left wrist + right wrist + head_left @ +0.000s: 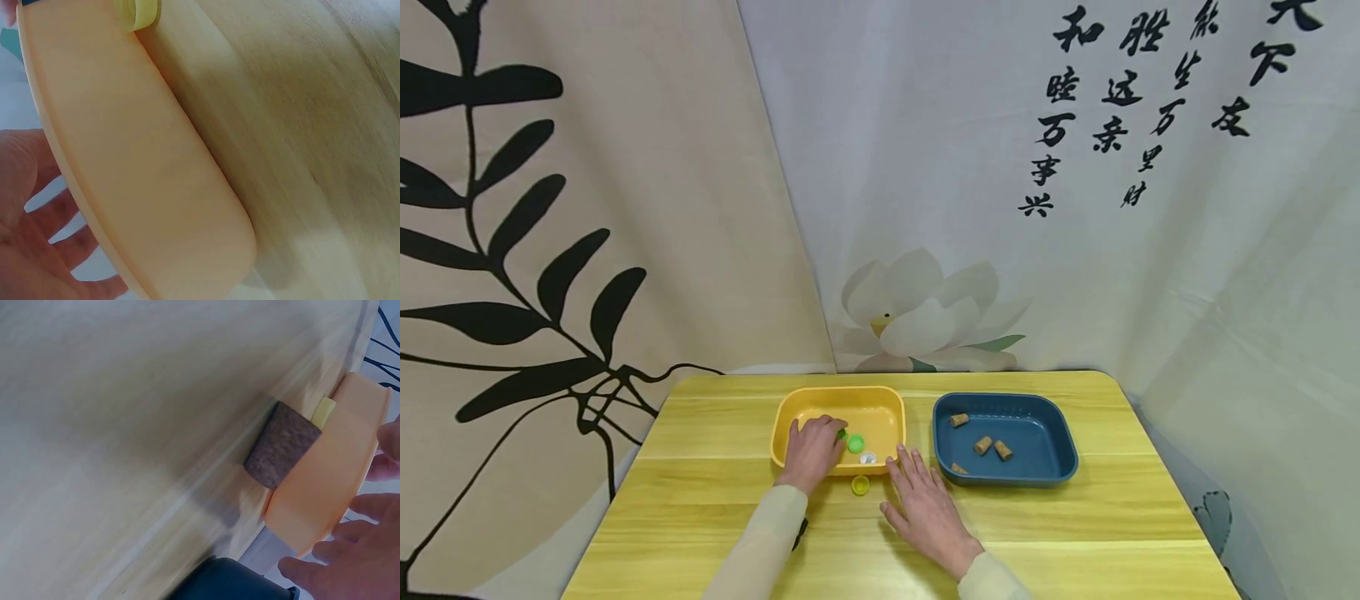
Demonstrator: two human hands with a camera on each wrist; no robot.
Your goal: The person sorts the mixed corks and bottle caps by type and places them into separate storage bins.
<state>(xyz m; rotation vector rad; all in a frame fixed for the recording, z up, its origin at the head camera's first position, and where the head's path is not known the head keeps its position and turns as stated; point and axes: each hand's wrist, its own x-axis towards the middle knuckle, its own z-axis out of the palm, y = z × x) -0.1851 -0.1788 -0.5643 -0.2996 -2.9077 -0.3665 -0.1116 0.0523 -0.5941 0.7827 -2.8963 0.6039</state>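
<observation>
In the head view my left hand [812, 450] reaches down into the yellow tray [889, 408], pinching a dark green cap [842, 434] at thumb and index. In the left wrist view the tray's wall [144, 156] hides those fingertips. A bright green cap [856, 443] and a whitish cap [868, 458] lie beside it in the tray. Just outside the front wall sits a yellow cap [860, 485]. My right hand [925, 508] is spread, fingers straight, by the tray's front right corner, holding nothing visible. A brown cork [282, 445] shows near the tray in the right wrist view; the head view hides it.
To the right stands a blue tray [1037, 433] with several corks [982, 445] in it. Both trays rest on a wooden table [1097, 533]. A printed cloth backdrop [925, 167] hangs behind the table's far edge.
</observation>
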